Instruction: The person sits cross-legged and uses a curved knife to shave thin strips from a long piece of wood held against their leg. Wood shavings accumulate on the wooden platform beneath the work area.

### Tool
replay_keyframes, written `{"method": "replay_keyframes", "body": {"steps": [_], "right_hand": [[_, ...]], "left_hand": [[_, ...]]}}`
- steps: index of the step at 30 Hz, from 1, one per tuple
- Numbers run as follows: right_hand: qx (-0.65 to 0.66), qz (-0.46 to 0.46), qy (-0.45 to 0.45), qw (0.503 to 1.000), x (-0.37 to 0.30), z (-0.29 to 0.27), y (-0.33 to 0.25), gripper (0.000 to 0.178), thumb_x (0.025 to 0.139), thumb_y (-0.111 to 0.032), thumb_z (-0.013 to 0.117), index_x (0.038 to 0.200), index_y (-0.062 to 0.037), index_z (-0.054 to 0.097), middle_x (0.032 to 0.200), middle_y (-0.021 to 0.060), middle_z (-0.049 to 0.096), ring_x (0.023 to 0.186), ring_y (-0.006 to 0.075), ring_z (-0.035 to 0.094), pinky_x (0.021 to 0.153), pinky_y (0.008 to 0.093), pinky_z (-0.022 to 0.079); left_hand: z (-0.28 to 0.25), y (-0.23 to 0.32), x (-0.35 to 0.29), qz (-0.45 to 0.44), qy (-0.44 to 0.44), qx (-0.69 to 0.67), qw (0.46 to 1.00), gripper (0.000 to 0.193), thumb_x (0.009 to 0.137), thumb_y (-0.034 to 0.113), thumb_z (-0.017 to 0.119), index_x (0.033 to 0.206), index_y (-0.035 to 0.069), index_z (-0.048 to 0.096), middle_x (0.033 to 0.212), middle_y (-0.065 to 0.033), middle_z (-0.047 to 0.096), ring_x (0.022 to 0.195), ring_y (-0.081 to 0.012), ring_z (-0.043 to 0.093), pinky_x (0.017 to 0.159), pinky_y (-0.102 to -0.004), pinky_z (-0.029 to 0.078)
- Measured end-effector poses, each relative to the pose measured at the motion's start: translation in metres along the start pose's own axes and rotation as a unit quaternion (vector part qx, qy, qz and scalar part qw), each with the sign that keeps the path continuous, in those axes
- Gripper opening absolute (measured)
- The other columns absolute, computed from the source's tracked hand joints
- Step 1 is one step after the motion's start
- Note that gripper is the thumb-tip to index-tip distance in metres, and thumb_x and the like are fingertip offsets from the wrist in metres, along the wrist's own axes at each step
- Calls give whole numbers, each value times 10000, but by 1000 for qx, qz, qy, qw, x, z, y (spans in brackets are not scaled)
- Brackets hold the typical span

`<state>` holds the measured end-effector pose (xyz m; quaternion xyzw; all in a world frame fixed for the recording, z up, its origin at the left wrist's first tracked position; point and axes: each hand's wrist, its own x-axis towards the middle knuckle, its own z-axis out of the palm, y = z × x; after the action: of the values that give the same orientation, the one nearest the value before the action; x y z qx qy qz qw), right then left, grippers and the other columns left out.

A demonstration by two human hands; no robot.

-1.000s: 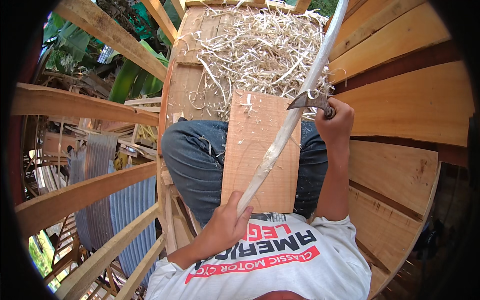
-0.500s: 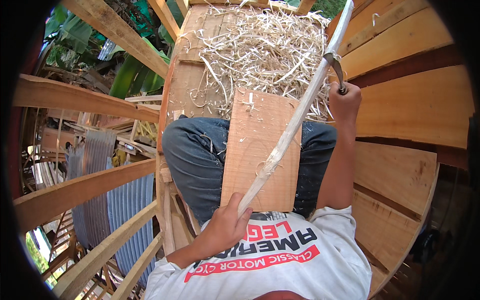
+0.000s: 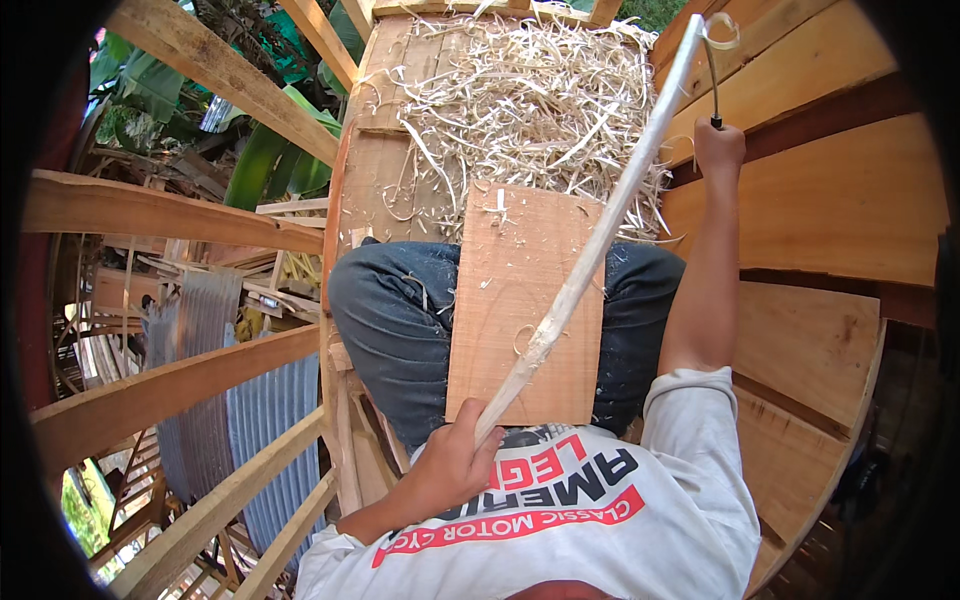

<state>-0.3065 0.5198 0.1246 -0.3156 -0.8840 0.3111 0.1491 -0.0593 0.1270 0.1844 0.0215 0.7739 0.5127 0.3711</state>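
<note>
A long pale wooden stick (image 3: 608,226), stripped of bark, slants across my lap from lower left to upper right. My left hand (image 3: 459,458) is closed around its near end, by my shirt. At the far end my right hand (image 3: 719,148) grips the dark handle of a knife (image 3: 714,75), whose thin blade is seen edge-on beside the stick's tip. A curled shaving (image 3: 725,32) hangs at the blade. Beneath the stick, a flat wooden board (image 3: 520,290) rests over my thighs, with a few small chips on it.
A heap of pale wood shavings (image 3: 540,100) covers the planks beyond my knees. Wooden rails (image 3: 180,375) run along the left, with corrugated sheets (image 3: 270,430) and scrap wood outside them. Plank walling (image 3: 810,200) curves close along my right arm.
My right hand has slid the knife away from me along the stick to its far tip, raising a curled shaving. My left hand keeps its hold on the near end.
</note>
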Motion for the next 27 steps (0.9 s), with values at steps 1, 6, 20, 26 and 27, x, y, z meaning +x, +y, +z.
{"method": "replay_keyframes", "body": {"steps": [1,6,20,26,27], "right_hand": [[4,7,-1,1000,8,-1,0,371,712,-275,575,633,87,582,568,205,569,574,291,599,612,391,463],[75,-20,-23,997,6,14,13,423,761,-315,636,629,83,587,527,125,542,520,196,521,545,368,432],[155,-233,-174,944,-133,-10,-42,387,936,-381,565,862,-3,538,480,47,431,438,133,401,458,325,330],[197,-209,-52,957,-61,-19,-33,454,958,-448,500,866,-4,535,508,30,403,465,131,378,475,333,338],[171,-210,-53,961,-67,-24,-35,427,958,-413,521,851,1,529,518,27,391,476,103,361,471,312,325]], "left_hand": [[0,-2,1,3,6,0,1000,216,924,108,518,1082,-8,427,667,-267,568,654,-456,606,591,-449,462],[-3,-5,7,17,18,0,1000,220,926,113,523,1081,-11,428,668,-244,576,638,-408,625,578,-420,456],[-25,-14,9,-1,77,-33,996,174,917,103,538,1023,-30,499,758,-174,606,665,-239,611,625,-338,454],[-37,-39,-1,14,35,-46,998,193,917,135,553,1033,-15,518,742,-85,588,637,-164,568,602,-299,448],[-40,-48,-2,17,31,-68,997,195,919,145,554,1034,-10,521,730,-63,577,621,-145,553,586,-287,444]]}}
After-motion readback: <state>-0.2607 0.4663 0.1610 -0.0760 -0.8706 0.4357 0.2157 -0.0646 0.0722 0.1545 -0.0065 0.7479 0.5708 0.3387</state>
